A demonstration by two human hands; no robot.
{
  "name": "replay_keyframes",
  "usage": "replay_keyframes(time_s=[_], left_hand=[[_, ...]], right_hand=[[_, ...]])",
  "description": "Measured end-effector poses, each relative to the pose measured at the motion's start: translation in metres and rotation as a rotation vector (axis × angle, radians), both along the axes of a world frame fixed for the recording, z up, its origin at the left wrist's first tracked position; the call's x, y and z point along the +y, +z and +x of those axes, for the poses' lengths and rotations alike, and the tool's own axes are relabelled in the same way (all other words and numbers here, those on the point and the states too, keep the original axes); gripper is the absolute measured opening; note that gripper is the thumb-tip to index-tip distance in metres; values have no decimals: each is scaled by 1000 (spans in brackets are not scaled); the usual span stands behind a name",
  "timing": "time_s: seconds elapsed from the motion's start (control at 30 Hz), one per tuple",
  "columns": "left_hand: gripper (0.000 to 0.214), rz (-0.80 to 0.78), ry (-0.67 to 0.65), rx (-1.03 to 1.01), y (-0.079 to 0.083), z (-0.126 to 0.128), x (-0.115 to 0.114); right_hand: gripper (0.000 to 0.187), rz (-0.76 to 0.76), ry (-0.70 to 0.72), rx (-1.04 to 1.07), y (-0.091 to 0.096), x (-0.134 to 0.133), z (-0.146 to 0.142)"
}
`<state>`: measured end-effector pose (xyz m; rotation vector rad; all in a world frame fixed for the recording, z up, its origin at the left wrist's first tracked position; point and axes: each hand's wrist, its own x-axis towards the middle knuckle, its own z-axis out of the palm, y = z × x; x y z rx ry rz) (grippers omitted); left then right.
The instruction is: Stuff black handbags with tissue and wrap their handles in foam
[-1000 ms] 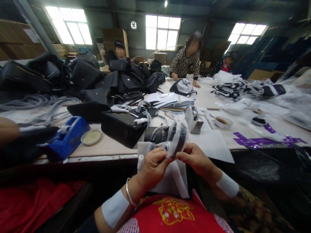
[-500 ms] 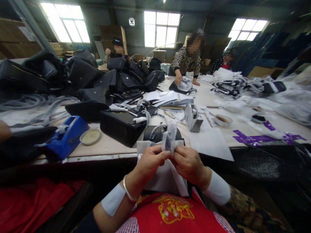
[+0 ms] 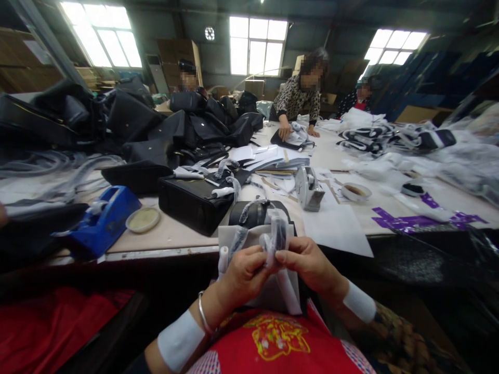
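Between my two hands stands a dark bag strap [image 3: 279,232] wrapped in clear film, bent into an upright loop. My left hand [image 3: 246,269] is closed around the strap's lower left part. On the other side, my right hand [image 3: 307,261] pinches it between thumb and fingers. A black bag [image 3: 255,212] lies just beyond, at the table edge. White sheeting [image 3: 226,235] hangs from the bag's near side towards my lap, and a white wrapped roll [image 3: 223,261] shows left of my hands. My fingers hide the strap's lower end.
To the left are another black bag [image 3: 193,202], a blue tape dispenser [image 3: 105,221] and a tape roll [image 3: 143,220]. A grey tape dispenser [image 3: 309,189] stands right of centre, near purple tape [image 3: 405,221]. Black bags [image 3: 136,119] pile up behind. A co-worker [image 3: 298,96] leans over the far side.
The wrapped strap, bunched up before, now shows as a clearer upright loop. My right hand has shifted slightly right and its grip looks more like a pinch. The far-left co-worker's raised hand has dropped from sight.
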<state>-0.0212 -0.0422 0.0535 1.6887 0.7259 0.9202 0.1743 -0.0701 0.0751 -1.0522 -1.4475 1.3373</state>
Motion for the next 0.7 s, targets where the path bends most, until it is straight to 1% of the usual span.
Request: replay_keyframes(time_s=[0.03, 0.1, 0.2, 0.27, 0.3, 0.33, 0.37, 0.43, 0.47, 0.53, 0.57, 0.6, 0.67, 0.7], left_hand=[[22, -20, -42, 10, 2, -1, 1], [28, -101, -106, 26, 8, -2, 3], [27, -302, -29, -39, 12, 2, 2], [25, -406, 42, -111, 11, 8, -2], [26, -458, 68, -152, 10, 10, -4], [27, -507, 92, -187, 10, 12, -6], [29, -547, 113, -208, 11, 13, -8], [32, -596, 121, -192, 16, 11, -10], [33, -606, 109, -161, 20, 9, -11], [33, -616, 69, -87, 30, 3, -11], [33, -617, 48, -52, 35, 1, -10], [32, -615, 30, -22, 39, -1, -10], [30, -617, -2, 34, 46, -3, -10], [30, -623, -13, 60, 49, -4, -10]], right_hand=[[26, 111, 0, -84, 2, -1, -1], [19, 380, 5, -274, 4, -3, -3], [22, 769, -27, -588, -1, -5, -5], [21, 924, -87, -775, -6, -7, -6], [20, 960, -106, -834, -7, -8, -5], [19, 967, -94, -856, -8, -9, -4], [18, 948, -60, -834, -8, -9, -1], [17, 843, 6, -707, -6, -8, 7], [16, 784, -4, -632, -5, -6, 12], [15, 713, -110, -564, -1, 1, 20], [18, 708, -168, -590, 1, 6, 22], [24, 723, -196, -654, 2, 11, 24], [31, 784, -173, -826, 2, 24, 22], [30, 810, -150, -906, 1, 30, 20]])
